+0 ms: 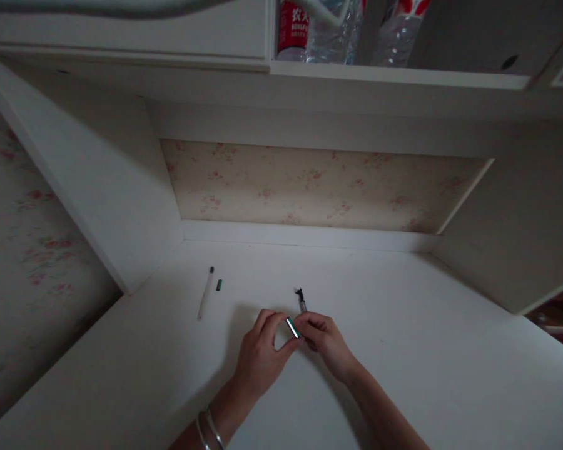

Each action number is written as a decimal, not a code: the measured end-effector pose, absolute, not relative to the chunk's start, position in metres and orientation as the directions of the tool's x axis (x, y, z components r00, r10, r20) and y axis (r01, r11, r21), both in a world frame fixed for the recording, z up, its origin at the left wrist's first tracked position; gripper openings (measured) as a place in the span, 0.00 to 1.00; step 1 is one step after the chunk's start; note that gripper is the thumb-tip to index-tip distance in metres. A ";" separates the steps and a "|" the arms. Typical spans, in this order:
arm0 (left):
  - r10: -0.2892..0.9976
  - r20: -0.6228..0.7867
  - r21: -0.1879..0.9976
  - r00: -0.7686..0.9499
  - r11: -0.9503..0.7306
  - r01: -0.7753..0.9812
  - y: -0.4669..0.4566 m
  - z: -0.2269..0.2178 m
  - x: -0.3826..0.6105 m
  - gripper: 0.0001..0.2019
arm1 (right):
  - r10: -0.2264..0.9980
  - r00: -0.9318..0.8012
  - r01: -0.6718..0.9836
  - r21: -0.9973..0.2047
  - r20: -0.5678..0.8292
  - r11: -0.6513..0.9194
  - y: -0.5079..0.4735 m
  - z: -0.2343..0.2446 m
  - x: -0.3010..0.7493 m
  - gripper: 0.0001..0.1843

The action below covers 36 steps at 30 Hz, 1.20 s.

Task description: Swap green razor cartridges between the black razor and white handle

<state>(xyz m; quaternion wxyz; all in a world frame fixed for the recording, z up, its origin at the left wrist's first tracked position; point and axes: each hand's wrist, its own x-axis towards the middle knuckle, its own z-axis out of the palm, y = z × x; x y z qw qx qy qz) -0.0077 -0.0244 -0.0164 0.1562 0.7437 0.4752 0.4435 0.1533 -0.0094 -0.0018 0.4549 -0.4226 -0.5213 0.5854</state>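
Between the thumb and fingers of my left hand [261,353] is a small flat rectangular piece [292,328], dark green with a bright strip along its face. My right hand [327,342] is closed right beside it, its fingertips at the piece's right edge. From behind the right fingers a slim silver handle with a black angled end [301,299] sticks out, away from me; the hand hides its lower part. On the table to the left lie a thin white stick with a dark tip [205,297], like a toothbrush, and a small dark green rectangular piece [219,285].
The white tabletop [394,362] is bounded by a white panel [107,181] on the left, another panel [511,231] on the right and a low back ledge [309,236]. Overhead, a shelf [398,74] holds plastic bottles [333,34].
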 end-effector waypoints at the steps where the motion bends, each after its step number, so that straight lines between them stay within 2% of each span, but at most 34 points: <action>1: 0.848 0.502 0.658 0.166 -0.500 0.563 -0.024 -0.016 -0.008 0.19 | 0.973 -0.230 -0.089 -0.995 -0.015 -0.037 -0.009 -0.002 0.154 0.16; 5: 0.858 0.459 0.695 0.231 -0.509 0.507 -0.024 -0.014 -0.009 0.20 | 0.969 -0.245 -0.076 -0.997 -0.009 -0.028 -0.008 0.000 0.160 0.14; 11: 0.816 0.479 0.704 0.323 -0.577 0.414 -0.021 -0.017 -0.011 0.14 | 0.929 -0.369 -0.080 -0.995 -0.019 -0.051 -0.007 0.000 0.170 0.11; 19: 0.791 0.503 0.713 0.349 -0.607 0.351 -0.020 -0.018 -0.011 0.13 | 0.922 -0.379 -0.087 -0.989 -0.078 -0.120 -0.008 -0.001 0.171 0.13; 36: 0.768 0.538 0.665 0.348 -0.640 0.386 -0.020 -0.016 -0.013 0.09 | 0.924 -0.367 -0.114 -0.981 -0.105 -0.156 -0.009 0.000 0.170 0.15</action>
